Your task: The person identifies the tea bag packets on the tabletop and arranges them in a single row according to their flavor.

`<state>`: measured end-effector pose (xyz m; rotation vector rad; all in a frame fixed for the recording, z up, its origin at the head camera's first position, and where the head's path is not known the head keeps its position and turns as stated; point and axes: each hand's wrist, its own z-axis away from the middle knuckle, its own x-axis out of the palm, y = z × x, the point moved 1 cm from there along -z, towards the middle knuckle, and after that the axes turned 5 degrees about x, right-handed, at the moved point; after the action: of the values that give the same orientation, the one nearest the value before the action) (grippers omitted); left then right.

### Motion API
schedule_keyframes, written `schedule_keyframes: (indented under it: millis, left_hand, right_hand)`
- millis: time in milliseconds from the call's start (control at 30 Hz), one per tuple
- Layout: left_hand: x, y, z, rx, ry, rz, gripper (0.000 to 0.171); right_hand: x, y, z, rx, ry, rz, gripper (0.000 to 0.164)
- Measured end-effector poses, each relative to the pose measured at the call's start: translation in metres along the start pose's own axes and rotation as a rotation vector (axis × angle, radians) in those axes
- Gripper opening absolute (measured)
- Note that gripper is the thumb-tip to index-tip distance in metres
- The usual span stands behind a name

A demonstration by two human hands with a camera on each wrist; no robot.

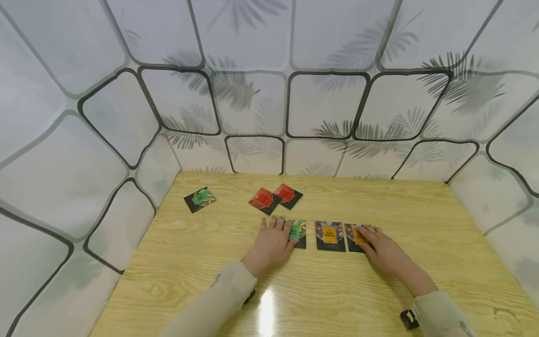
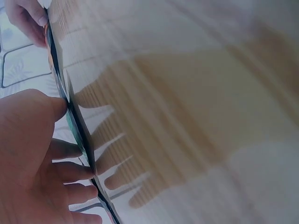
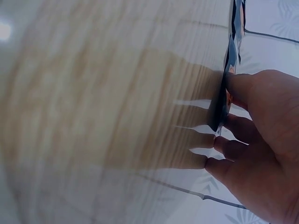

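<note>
In the head view my left hand (image 1: 273,243) lies over the left part of a flat green-labelled packet (image 1: 301,234), its thumb near the lower edge and its fingers stretched away from me. The left wrist view shows that hand's thumb and fingertips (image 2: 77,175) touching the packet. On the right, my right hand (image 1: 382,248) rests on an orange-labelled packet (image 1: 353,238), covering its right side. Thumb and fingers (image 3: 240,128) reach down at this packet in the right wrist view. Between the hands lies another orange-labelled packet (image 1: 330,235), close beside the right one.
Two red-labelled packets, one on the left (image 1: 264,200) and one on the right (image 1: 288,195), overlap farther back on the wooden table (image 1: 337,295). Another green-labelled packet (image 1: 200,199) lies at the back left. Patterned walls (image 1: 252,107) enclose the back and sides.
</note>
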<state>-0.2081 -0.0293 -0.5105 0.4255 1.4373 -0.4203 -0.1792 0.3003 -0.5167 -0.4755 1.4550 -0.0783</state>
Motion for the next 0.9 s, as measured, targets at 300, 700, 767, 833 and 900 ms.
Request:
schedule_keyframes:
  millis: [300, 700, 767, 833, 900]
  left_hand:
    - [-0.004, 0.010, -0.004, -0.007, -0.020, -0.019, 0.067]
    - [-0.006, 0.015, -0.006, -0.015, -0.023, -0.058, 0.067]
    - [-0.007, 0.015, -0.005, -0.016, -0.022, -0.058, 0.068]
    - [-0.007, 0.015, -0.005, -0.018, -0.022, -0.058, 0.068]
    - [-0.007, 0.014, -0.005, -0.018, -0.022, -0.053, 0.068]
  right_hand:
    - [0.000, 0.000, 0.000, 0.005, -0.008, -0.007, 0.054]
    - [-0.001, -0.001, 0.000, 0.003, -0.009, -0.006, 0.055]
    - [-0.001, -0.001, 0.000, 0.003, -0.009, -0.004, 0.055]
    - [-0.001, -0.001, 0.000, 0.001, -0.009, 0.000, 0.055]
    - [-0.002, -0.001, 0.000, 0.000, -0.009, 0.003, 0.054]
